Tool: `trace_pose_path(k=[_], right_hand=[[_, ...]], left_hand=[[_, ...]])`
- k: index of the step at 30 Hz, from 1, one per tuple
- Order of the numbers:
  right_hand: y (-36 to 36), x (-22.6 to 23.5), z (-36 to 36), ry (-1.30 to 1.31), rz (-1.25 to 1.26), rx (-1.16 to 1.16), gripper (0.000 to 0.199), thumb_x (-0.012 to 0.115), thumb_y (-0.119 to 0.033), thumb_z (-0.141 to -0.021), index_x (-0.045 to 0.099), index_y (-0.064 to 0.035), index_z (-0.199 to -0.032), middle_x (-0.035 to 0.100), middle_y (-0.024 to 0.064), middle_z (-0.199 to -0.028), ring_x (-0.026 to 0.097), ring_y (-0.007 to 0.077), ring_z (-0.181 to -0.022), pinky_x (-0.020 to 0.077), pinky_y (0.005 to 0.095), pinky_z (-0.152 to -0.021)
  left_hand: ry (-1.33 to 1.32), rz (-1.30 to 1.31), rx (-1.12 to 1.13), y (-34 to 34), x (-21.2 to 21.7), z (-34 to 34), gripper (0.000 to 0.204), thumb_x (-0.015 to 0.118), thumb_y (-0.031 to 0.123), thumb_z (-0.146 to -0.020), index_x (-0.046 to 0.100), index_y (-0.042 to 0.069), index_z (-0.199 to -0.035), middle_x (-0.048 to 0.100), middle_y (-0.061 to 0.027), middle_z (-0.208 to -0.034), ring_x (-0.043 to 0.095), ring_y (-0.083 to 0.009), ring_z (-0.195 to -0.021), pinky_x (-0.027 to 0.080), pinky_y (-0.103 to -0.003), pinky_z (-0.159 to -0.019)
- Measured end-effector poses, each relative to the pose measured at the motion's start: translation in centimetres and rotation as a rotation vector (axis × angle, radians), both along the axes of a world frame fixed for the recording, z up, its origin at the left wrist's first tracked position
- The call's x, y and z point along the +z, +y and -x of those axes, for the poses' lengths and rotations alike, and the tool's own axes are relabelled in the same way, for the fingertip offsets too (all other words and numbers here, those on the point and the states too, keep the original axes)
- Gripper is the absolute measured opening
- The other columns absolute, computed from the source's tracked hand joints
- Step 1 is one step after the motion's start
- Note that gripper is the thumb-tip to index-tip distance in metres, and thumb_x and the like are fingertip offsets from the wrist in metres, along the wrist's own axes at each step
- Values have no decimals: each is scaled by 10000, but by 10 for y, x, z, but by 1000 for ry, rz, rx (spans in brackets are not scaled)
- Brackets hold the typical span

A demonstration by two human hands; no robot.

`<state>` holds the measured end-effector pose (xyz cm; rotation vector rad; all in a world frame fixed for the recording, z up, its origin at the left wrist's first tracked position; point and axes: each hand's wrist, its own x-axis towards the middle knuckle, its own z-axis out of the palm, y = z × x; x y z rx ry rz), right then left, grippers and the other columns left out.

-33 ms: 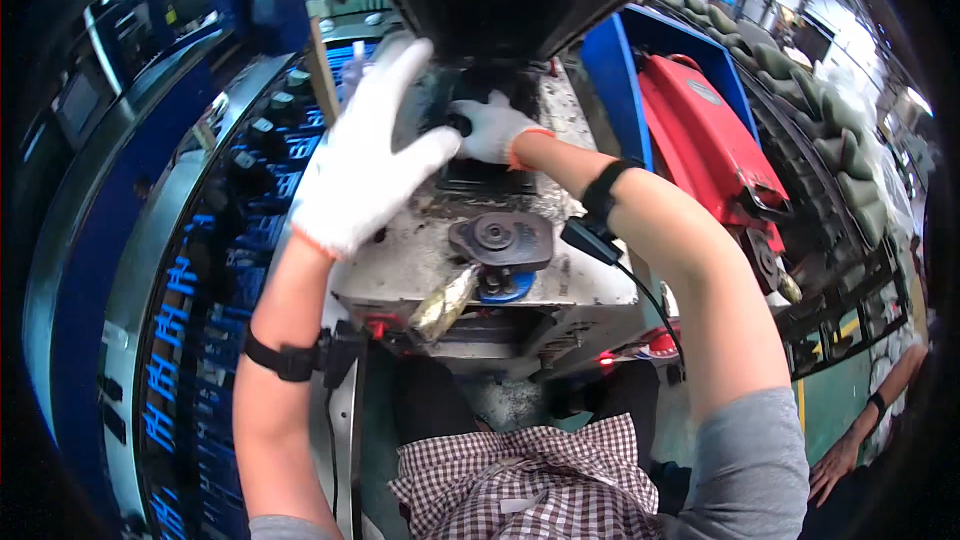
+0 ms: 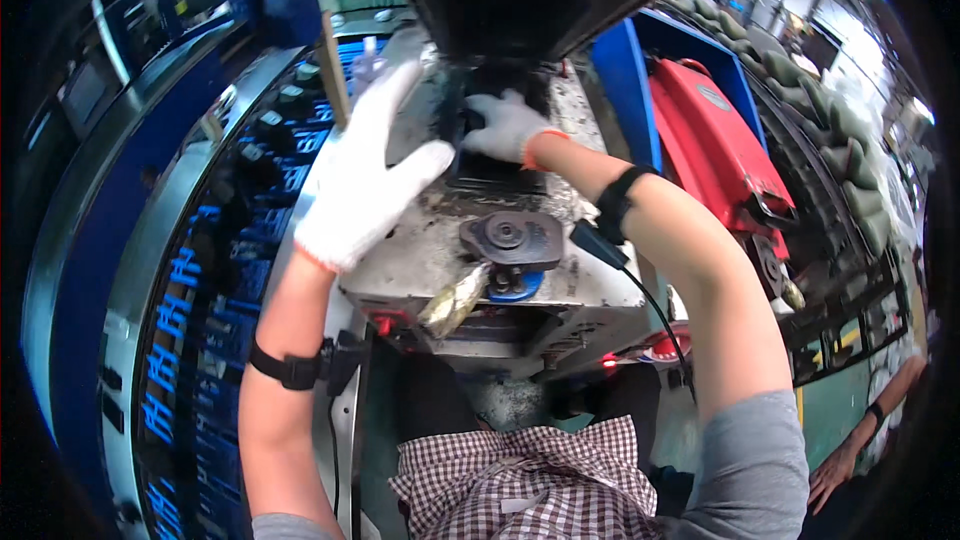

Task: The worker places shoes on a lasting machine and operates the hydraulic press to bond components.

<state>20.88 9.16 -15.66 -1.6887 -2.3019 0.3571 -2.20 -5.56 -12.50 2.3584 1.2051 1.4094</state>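
Lying under right hand (image 2: 508,130), dark plate (image 2: 488,176); left hand (image 2: 360,175) splayed, left of it; cannot tell right's grip.

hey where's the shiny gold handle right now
In the head view, the shiny gold handle is just left of centre, at the white worktop front edge, left of the blue piece.

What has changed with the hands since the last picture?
The left hand has drawn slightly left and back, widening its gap to the right hand. No new hold or release shows. The right hand stays over the dark plate; the dark metal part and red case stay put.
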Motion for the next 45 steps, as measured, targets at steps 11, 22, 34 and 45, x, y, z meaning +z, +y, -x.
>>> trace_pose_path(k=[11, 22, 34, 45], right_hand=[[-156, 39, 16, 1526, 337, 495, 754, 610, -366, -1093, 310, -10, -1687, 580, 186, -1553, 624, 284, -1377, 512, 419, -1155], [-227, 33, -22, 785, -263, 388, 974, 537, -674, -1061, 281, 25, -1691, 452, 237, -1671, 466, 367, -1537, 384, 479, -1238], [-215, 4, -102, 1023, -379, -47, 575, 444, -296, -1172, 392, 41, -1636, 539, 222, -1591, 551, 303, -1458, 422, 466, -1217], [-230, -20, -111, 236, -679, 63, 298, 562, -58, -1048, 726, 54, -1270, 658, 215, -1441, 583, 349, -1424, 479, 450, -1195]], left_hand=[[-1461, 964, -726, -83, -73, 20, 676, 543, 459, -1128, 383, 21, -1618, 518, -224, -1594, 538, -381, -1452, 404, -572, -1253], [-1770, 400, 176, -137, -120, 145, 196, 778, 151, -888, 724, 116, -1073, 741, -32, -1021, 726, -219, -995, 602, -391, -926], [-485, 760, 1296, -108, -208, 389, 1035, 830, 498, -862, 382, -14, -1642, 573, -283, -1541, 543, -413, -1447, 417, -475, -1208], [64, 594, 2246, -281, -171, 413, 790, 803, 571, -783, 690, 4, -1322, 729, -222, -1293, 688, -396, -1234, 537, -532, -1045]])
